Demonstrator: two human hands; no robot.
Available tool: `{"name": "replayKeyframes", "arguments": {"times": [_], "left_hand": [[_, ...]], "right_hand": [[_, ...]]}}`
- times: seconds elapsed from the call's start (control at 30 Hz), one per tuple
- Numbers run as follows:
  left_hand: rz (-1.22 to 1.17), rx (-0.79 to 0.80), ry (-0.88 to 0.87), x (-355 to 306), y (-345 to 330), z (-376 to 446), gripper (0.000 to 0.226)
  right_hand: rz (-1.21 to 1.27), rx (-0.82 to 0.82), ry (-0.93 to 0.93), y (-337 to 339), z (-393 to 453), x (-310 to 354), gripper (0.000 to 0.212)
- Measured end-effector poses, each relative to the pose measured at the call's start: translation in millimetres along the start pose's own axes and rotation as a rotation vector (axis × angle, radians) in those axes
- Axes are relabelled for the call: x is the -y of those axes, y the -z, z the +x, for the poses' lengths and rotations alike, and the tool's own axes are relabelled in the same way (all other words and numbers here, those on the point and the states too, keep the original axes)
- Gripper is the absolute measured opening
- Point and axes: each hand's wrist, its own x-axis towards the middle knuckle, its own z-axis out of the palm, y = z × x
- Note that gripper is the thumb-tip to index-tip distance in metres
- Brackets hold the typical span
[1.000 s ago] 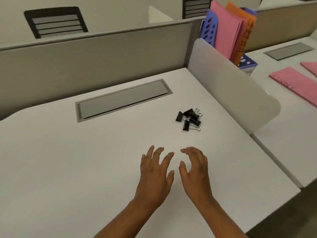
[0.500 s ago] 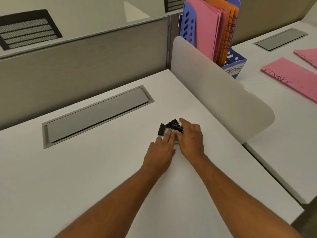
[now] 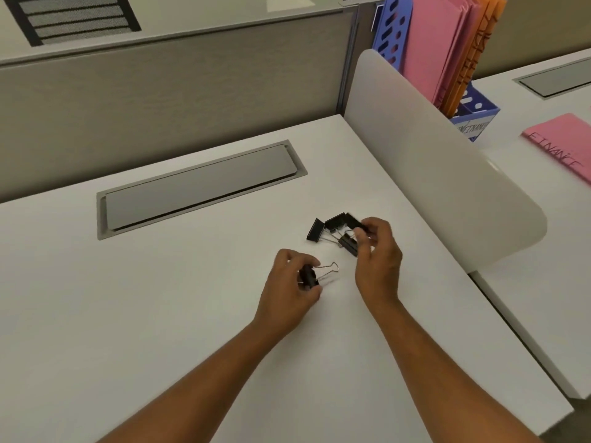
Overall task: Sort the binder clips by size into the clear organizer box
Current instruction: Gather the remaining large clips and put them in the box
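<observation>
- Pinched in the left hand (image 3: 289,290), just below the middle of the frame, one black binder clip (image 3: 309,276) points its wire handles to the right.
- Right hand (image 3: 379,259) curls its fingers round another black clip (image 3: 356,222) at the right edge of the pile of clips (image 3: 332,230), which lies on the white desk (image 3: 160,314) right of centre.
- Both hands stand near each other, not touching.
- A grey cable hatch (image 3: 198,190) sits upper left of the pile.
- A white curved divider (image 3: 431,148) rises at right; beyond it, a blue file holder (image 3: 470,110) with pink and orange folders (image 3: 438,43).
</observation>
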Motion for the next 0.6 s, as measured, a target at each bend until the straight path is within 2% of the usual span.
{"name": "replayKeyframes", "arguments": {"times": [0.13, 0.23, 0.3, 0.4, 0.5, 0.6], "left_hand": [[-0.495, -0.006, 0.245, -8, 26, -37, 0.048], [-0.662, 0.011, 0.318, -11, 50, -68, 0.051], [-0.712, 0.025, 0.351, -10, 67, -91, 0.055], [-0.737, 0.018, 0.432, -5, 89, -130, 0.063], [-0.769, -0.071, 0.519, 6, 109, -170, 0.059], [-0.807, -0.166, 0.566, 23, 126, -207, 0.046]], "right_hand": [[0.253, -0.130, -0.180, 11, -25, 36, 0.011], [0.504, -0.132, -0.341, 13, -59, 61, 0.015], [0.631, -0.057, -0.496, 14, -88, 76, 0.019], [0.639, 0.139, -0.669, 12, -134, 94, 0.023], [0.606, 0.366, -0.735, 4, -174, 105, 0.021], [0.548, 0.544, -0.746, -9, -206, 117, 0.018]]}}
